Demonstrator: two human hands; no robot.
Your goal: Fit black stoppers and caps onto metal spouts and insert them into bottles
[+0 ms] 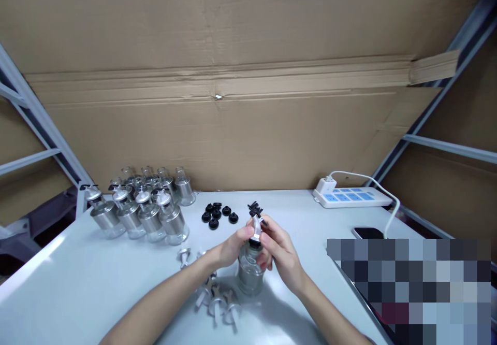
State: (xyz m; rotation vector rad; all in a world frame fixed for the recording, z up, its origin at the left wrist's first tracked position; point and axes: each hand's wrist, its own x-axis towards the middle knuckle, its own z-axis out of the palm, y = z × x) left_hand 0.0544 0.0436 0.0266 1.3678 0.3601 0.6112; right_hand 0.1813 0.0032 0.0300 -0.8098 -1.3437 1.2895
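Note:
A clear glass bottle point(249, 277) stands upright on the table in front of me. A silver pour-spout top with a black piece point(256, 226) sits at its neck, above a black ring. My left hand point(235, 244) pinches the spout top from the left with thumb and fingers. From the right, my right hand point(282, 254) grips the same top, its lower fingers curled beside the bottle's neck. Loose silver spout tops with pale stems point(217, 303) lie below my left forearm, which hides some of them. Several black stoppers point(213, 223) lie beyond my left hand.
Several glass bottles with metal bands and fitted tops point(151, 218) stand at the left, with topless bottles point(184, 187) behind. A white power strip point(353, 198) with a plugged-in cable lies at the back right, near a phone point(368, 232). Cardboard point(233, 138) walls the back.

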